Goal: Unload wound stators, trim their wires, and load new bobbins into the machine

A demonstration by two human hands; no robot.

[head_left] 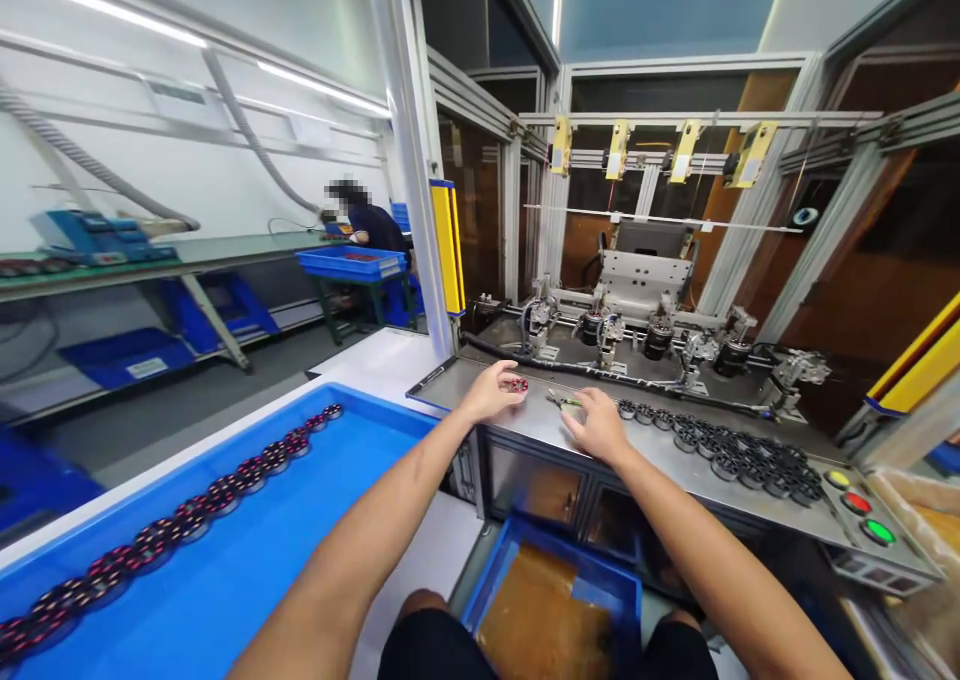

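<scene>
My left hand [491, 390] rests on the steel machine table [525, 422], its fingers closed round a small round wound coil part [518, 385] with red windings. My right hand [594, 425] lies just to the right, fingers curled over a small tool with green handles [561, 399] on the same table. Several dark round parts [739, 452] lie in rows on the table to the right of my right hand. A blue tray [247, 560] at my left holds a long line of the same red-wound coils [172, 520].
Behind the table stands a winding machine [645, 320] with several spindles, yellow light curtains [448, 250] on both sides. Yellow, red and green buttons [856, 503] sit at the table's right end. A blue bin [555, 610] stands between my knees. Another person [371, 225] works far left.
</scene>
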